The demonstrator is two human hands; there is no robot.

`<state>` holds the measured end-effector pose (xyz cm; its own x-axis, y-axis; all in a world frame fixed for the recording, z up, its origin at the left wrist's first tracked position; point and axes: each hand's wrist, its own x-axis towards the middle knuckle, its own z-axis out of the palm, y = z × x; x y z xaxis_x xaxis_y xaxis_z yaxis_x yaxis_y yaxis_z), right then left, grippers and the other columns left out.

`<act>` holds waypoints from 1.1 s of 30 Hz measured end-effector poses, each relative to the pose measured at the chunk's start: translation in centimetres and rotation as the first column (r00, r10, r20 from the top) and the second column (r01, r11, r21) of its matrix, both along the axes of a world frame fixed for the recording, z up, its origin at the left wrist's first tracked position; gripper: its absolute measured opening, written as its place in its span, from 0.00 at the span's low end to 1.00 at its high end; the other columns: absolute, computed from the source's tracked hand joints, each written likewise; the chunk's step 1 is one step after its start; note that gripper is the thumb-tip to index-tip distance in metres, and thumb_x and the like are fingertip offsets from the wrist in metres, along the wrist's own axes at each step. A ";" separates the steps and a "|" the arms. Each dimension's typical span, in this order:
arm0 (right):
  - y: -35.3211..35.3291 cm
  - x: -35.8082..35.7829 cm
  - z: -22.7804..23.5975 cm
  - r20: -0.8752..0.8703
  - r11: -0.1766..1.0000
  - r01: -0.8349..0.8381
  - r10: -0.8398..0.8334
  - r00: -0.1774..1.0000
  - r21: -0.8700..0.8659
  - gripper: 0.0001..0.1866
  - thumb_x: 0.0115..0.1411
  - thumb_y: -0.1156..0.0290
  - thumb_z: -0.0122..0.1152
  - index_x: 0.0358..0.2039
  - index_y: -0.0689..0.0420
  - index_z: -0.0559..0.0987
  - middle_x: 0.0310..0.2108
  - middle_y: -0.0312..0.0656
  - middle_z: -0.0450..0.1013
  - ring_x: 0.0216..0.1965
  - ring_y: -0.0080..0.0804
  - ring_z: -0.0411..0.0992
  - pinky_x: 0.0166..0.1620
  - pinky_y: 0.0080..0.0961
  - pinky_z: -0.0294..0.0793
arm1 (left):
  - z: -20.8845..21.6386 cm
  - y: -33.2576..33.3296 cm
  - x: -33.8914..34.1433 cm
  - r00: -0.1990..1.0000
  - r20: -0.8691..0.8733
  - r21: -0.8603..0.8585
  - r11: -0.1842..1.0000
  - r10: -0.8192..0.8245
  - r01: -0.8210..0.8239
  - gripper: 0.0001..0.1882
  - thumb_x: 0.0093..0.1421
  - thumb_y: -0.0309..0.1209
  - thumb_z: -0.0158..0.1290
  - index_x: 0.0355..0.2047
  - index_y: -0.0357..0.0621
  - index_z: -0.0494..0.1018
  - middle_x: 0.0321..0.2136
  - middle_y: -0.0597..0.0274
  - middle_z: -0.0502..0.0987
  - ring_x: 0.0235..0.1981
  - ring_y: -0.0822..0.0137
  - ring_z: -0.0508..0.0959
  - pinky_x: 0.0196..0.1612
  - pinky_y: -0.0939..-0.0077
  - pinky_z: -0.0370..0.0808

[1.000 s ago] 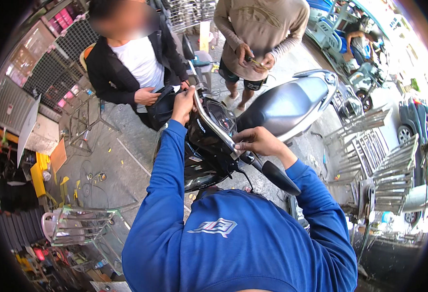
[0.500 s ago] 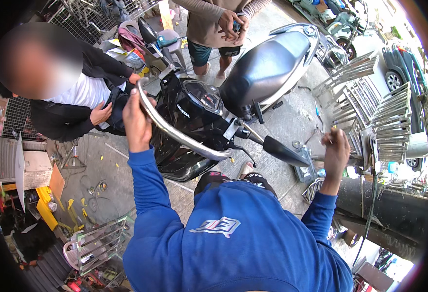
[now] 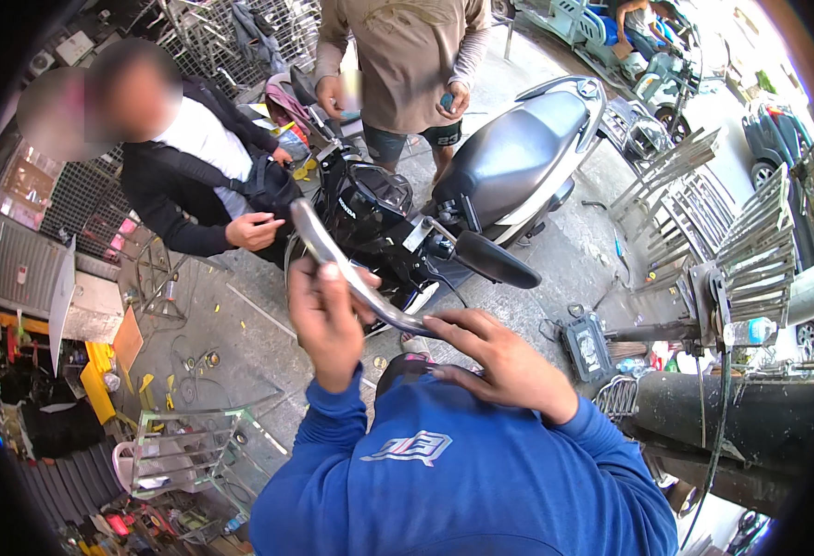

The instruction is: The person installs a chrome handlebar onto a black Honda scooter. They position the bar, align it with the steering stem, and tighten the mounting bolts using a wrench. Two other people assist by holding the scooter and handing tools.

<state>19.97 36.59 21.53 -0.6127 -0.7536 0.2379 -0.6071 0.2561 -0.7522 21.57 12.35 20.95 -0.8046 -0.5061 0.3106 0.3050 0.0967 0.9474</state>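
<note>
My left hand (image 3: 325,324) is closed round a bent, shiny metal tube (image 3: 325,243), its thumb up and fingers behind the tube. The tube slants down to the right in front of my chest. At the lower end, my right hand (image 3: 509,363) has its fingers stretched out, fingertips touching the metal, with the thumb apart below. Just beyond the tube stands a black motor scooter (image 3: 362,206) with a dark seat (image 3: 509,144) and a mirror (image 3: 499,258) reaching toward my right side.
A person in a black jacket (image 3: 170,199) stands at the left by the scooter's front. Another in a brown shirt (image 3: 407,65) stands behind the scooter. A dark case (image 3: 587,345) lies on the floor at right, near metal grilles (image 3: 694,208). A metal frame (image 3: 194,445) stands lower left.
My left hand has brought the tube away from the scooter's front, toward my chest. My right hand has come in from the right to the tube's end. The person in brown has lowered both hands.
</note>
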 end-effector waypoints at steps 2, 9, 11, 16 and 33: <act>0.4 1.1 -2.0 0.018 0.999 0.051 -0.051 0.999 0.010 0.32 0.68 0.65 0.70 0.70 0.56 0.72 0.58 0.54 0.75 0.56 0.56 0.76 0.58 0.45 0.78 | -1.1 2.9 2.1 0.998 0.012 0.054 0.997 -0.060 0.059 0.13 0.81 0.36 0.48 0.51 0.37 0.66 0.33 0.54 0.85 0.19 0.82 0.73 0.23 0.87 0.69; 3.9 2.2 -9.5 0.378 0.994 -0.047 0.008 0.926 0.094 0.15 0.69 0.63 0.69 0.43 0.60 0.74 0.31 0.57 0.76 0.37 0.62 0.76 0.40 0.47 0.73 | -4.0 5.1 6.1 0.916 0.251 0.022 0.948 -0.313 0.317 0.18 0.82 0.41 0.46 0.53 0.34 0.68 0.38 0.48 0.87 0.27 0.74 0.83 0.28 0.83 0.80; 5.5 2.4 -11.3 0.385 0.987 -0.022 -0.041 0.922 0.160 0.15 0.69 0.63 0.69 0.44 0.60 0.75 0.33 0.56 0.76 0.37 0.61 0.76 0.41 0.46 0.73 | -4.0 3.1 6.2 0.837 0.381 -0.057 0.894 -0.393 0.445 0.20 0.80 0.42 0.50 0.52 0.33 0.74 0.40 0.51 0.88 0.31 0.73 0.84 0.32 0.78 0.81; 11.6 3.1 -15.4 0.357 0.957 0.046 -0.151 0.922 0.286 0.13 0.65 0.69 0.70 0.47 0.59 0.80 0.35 0.50 0.79 0.42 0.53 0.78 0.47 0.44 0.75 | -5.3 -0.5 4.1 0.728 0.572 -0.160 0.819 -0.378 0.551 0.18 0.79 0.38 0.52 0.54 0.34 0.78 0.39 0.53 0.88 0.30 0.73 0.83 0.35 0.74 0.80; 27.4 15.5 -38.0 0.197 0.283 0.615 -0.959 0.206 0.736 0.15 0.57 0.72 0.79 0.45 0.56 0.88 0.36 0.41 0.86 0.39 0.27 0.82 0.47 0.31 0.80 | -6.7 -7.0 -7.9 0.701 0.512 -0.157 0.748 -0.497 0.645 0.30 0.79 0.32 0.48 0.76 0.33 0.58 0.33 0.52 0.87 0.19 0.70 0.81 0.25 0.75 0.78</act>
